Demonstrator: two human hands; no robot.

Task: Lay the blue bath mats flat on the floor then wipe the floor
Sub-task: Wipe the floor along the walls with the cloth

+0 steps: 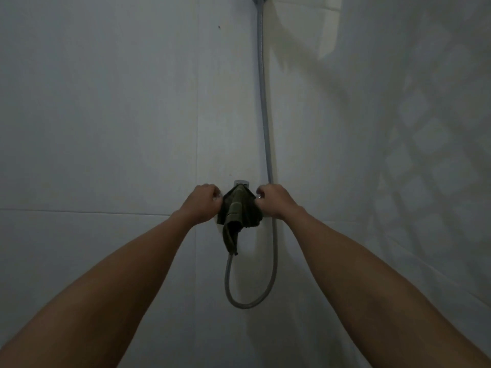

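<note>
Two hands, left hand (203,201) and right hand (273,200), fingers curled, flank one dark cloth (237,211) and one hose (265,115).

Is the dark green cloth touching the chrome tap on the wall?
Touching. The head view shows the dark green cloth draped over the chrome tap, hanging down from it.
</note>
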